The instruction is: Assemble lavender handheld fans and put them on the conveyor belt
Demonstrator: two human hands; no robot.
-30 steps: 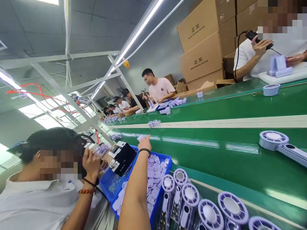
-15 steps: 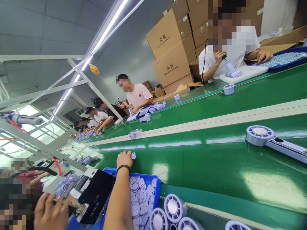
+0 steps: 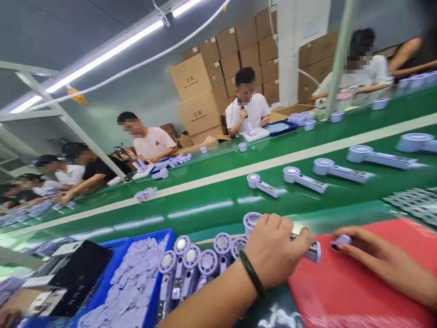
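Observation:
My left hand (image 3: 271, 248), with a dark bracelet at the wrist, is closed around a lilac handheld fan (image 3: 251, 220). The fan's round head sticks out at the far side of the hand; its handle end, with metal parts exposed, points right. Over the red mat (image 3: 341, 287), my right hand (image 3: 382, 262) pinches a small lilac piece (image 3: 342, 240) with a dark spot between thumb and fingers. A short gap separates the piece from the handle end. Left of my forearm, several upright fans (image 3: 207, 263) stand grouped beside a blue bin (image 3: 159, 282) of flat lilac covers (image 3: 136, 273).
A green conveyor (image 3: 211, 212) runs across, carrying a row of lilac fans (image 3: 305, 180). Metal parts in rows (image 3: 414, 205) lie at the right. A black box (image 3: 82, 273) stands left of the bin. Several co-workers sit along the far side, with stacked cartons (image 3: 200, 100) behind.
The view has swung right. My left hand has come back from over the conveyor beyond the bin and now holds a fan above the red mat. My right hand with the small piece has come into view.

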